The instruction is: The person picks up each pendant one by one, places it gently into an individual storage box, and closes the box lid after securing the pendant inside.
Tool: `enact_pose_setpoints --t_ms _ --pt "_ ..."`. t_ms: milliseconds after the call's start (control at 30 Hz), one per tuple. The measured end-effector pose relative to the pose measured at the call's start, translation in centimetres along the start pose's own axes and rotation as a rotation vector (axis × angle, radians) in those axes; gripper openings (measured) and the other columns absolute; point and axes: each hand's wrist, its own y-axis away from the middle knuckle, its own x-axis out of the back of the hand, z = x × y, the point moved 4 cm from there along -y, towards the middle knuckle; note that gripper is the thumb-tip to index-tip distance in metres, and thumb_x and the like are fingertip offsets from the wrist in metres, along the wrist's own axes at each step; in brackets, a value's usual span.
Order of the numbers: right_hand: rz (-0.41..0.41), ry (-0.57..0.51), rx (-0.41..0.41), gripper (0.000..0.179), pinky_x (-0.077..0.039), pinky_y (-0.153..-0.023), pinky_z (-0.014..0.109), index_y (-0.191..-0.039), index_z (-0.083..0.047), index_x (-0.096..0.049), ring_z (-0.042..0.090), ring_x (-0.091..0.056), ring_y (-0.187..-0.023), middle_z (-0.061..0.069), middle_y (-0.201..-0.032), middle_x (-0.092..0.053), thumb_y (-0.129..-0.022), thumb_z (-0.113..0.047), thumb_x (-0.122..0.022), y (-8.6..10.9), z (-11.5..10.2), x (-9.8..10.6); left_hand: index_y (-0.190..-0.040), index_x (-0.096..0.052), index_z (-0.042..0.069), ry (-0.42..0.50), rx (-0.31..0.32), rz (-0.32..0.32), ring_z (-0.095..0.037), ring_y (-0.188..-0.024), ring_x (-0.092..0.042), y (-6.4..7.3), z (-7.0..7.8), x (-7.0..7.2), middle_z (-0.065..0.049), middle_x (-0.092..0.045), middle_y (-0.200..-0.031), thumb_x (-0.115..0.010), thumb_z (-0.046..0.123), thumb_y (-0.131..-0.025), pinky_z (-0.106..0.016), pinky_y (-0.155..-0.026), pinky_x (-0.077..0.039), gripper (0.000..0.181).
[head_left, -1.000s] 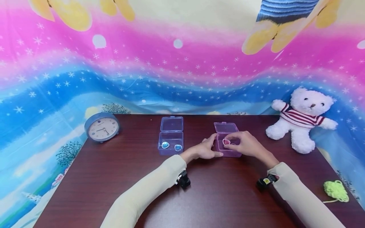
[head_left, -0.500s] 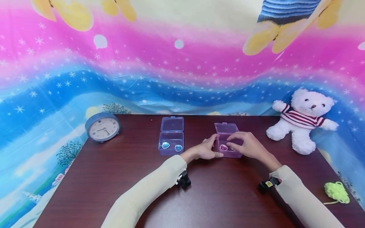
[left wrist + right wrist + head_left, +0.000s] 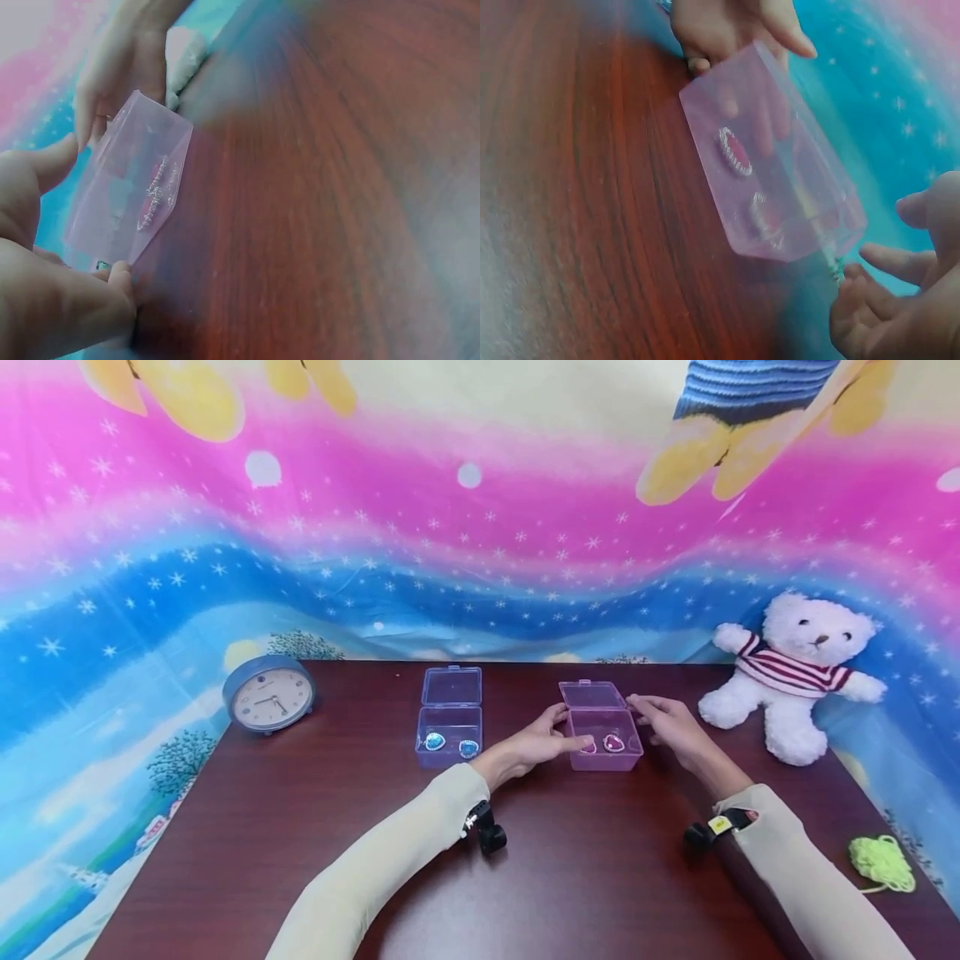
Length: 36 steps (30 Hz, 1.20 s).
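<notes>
An open pink clear plastic box (image 3: 603, 760) stands on the table, its hinged lid (image 3: 592, 696) tipped back. Inside lie a pink heart-shaped gem (image 3: 613, 743) with a pale beaded edge and a second pink gem (image 3: 766, 219), which the left thumb partly covers in the head view. The left hand (image 3: 536, 743) holds the box's left side, thumb over the front rim and fingers toward the back. At the right back corner, near the hinge, is the right hand (image 3: 671, 727), fingers loosely bent and holding nothing; whether they touch the box I cannot tell.
Left of the hands stands an open bluish clear box (image 3: 450, 760) with two blue gems (image 3: 435, 741). A blue alarm clock (image 3: 270, 695) is at the back left. A white teddy bear (image 3: 795, 677) sits at the back right, and green yarn (image 3: 882, 864) lies near the right edge.
The right hand has let go of a pink gem inside the box and moved out to the right back corner. The left thumb has shifted up onto the front rim.
</notes>
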Motion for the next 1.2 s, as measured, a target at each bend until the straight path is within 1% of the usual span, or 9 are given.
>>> enact_pose_setpoints --t_ms 100,200,400,633,700,833,933,1100,1200 --pt "-0.059 -0.071 -0.054 0.070 -0.052 -0.079 0.030 -0.150 -0.001 -0.048 0.024 -0.056 -0.116 0.026 -0.148 -0.052 -0.108 -0.055 -0.038 -0.5 0.7 -0.2 -0.163 -0.022 0.010 0.084 -0.012 0.034 -0.036 -0.149 -0.039 -0.4 -0.2 -0.1 -0.013 -0.032 -0.167 -0.061 0.019 -0.103 -0.052 -0.127 -0.024 0.072" --pt "-0.068 -0.089 -0.066 0.068 -0.053 -0.080 0.028 -0.149 0.000 -0.050 0.020 -0.060 -0.112 0.025 -0.145 -0.056 -0.107 -0.054 -0.042 -1.0 1.2 -0.3 -0.163 -0.023 0.008 0.132 -0.027 0.064 -0.033 -0.155 -0.029 -0.6 -0.2 -0.1 -0.016 -0.035 -0.166 -0.053 0.014 -0.106 -0.051 -0.129 -0.019 0.064" --pt "-0.071 -0.128 -0.041 0.067 -0.059 -0.077 0.026 -0.150 0.001 -0.049 0.011 -0.065 -0.100 0.029 -0.141 -0.058 -0.105 -0.048 -0.054 -1.0 1.7 -0.6 -0.162 -0.028 0.010 0.131 -0.049 0.068 -0.033 -0.153 -0.035 -1.0 -0.4 -0.2 -0.017 -0.041 -0.161 -0.051 0.012 -0.106 -0.051 -0.129 -0.021 0.060" --pt "-0.063 -0.156 -0.016 0.064 -0.058 -0.080 0.025 -0.150 -0.001 -0.048 0.005 -0.064 -0.100 0.026 -0.144 -0.058 -0.105 -0.045 -0.057 -0.8 1.5 -0.4 -0.163 -0.028 0.018 0.119 -0.059 0.056 -0.034 -0.151 -0.039 -0.9 -0.2 -0.3 -0.017 -0.043 -0.160 -0.051 0.010 -0.106 -0.052 -0.129 -0.022 0.062" --pt "-0.060 -0.176 0.005 0.064 -0.058 -0.081 0.026 -0.151 -0.001 -0.047 0.004 -0.064 -0.103 0.017 -0.138 -0.064 -0.104 -0.044 -0.057 -0.9 1.3 -0.2 -0.163 -0.027 0.020 0.105 -0.062 0.054 -0.034 -0.152 -0.037 -0.9 -0.1 -0.3 -0.017 -0.042 -0.160 -0.051 0.010 -0.106 -0.052 -0.128 -0.022 0.062" --pt "-0.052 -0.224 0.048 0.068 -0.054 -0.085 0.028 -0.153 -0.004 -0.043 0.004 -0.065 -0.105 -0.011 -0.118 -0.070 -0.105 -0.050 -0.052 -0.9 0.6 0.4 -0.163 -0.027 0.023 0.080 -0.069 0.053 -0.032 -0.153 -0.035 -0.9 0.2 -0.3 -0.016 -0.042 -0.161 -0.050 0.012 -0.107 -0.051 -0.128 -0.024 0.062" --pt "-0.070 -0.255 0.073 0.073 -0.050 -0.089 0.030 -0.156 -0.005 -0.039 0.003 -0.066 -0.106 -0.019 -0.113 -0.072 -0.105 -0.058 -0.044 -0.8 -0.2 0.9 -0.162 -0.030 0.024 0.070 -0.074 0.060 -0.031 -0.151 -0.039 -0.9 0.3 -0.3 -0.016 -0.045 -0.158 -0.051 0.012 -0.107 -0.050 -0.127 -0.026 0.060" --pt "-0.107 -0.272 0.091 0.079 -0.047 -0.093 0.033 -0.156 -0.005 -0.039 0.003 -0.067 -0.109 -0.018 -0.117 -0.073 -0.104 -0.065 -0.035 -0.4 -1.7 1.6 -0.160 -0.034 0.025 0.072 -0.073 0.075 -0.030 -0.147 -0.044 -0.9 0.1 -0.4 -0.016 -0.047 -0.156 -0.052 0.010 -0.106 -0.049 -0.126 -0.029 0.058" --pt "-0.109 -0.229 0.091 0.079 -0.050 -0.094 0.033 -0.152 -0.002 -0.045 0.005 -0.069 -0.110 -0.004 -0.128 -0.074 -0.105 -0.064 -0.036 0.0 -2.3 1.8 -0.157 -0.037 0.024 0.074 -0.076 0.083 -0.029 -0.147 -0.043 -0.8 0.0 -0.4 -0.016 -0.048 -0.155 -0.052 0.010 -0.106 -0.049 -0.125 -0.031 0.055"
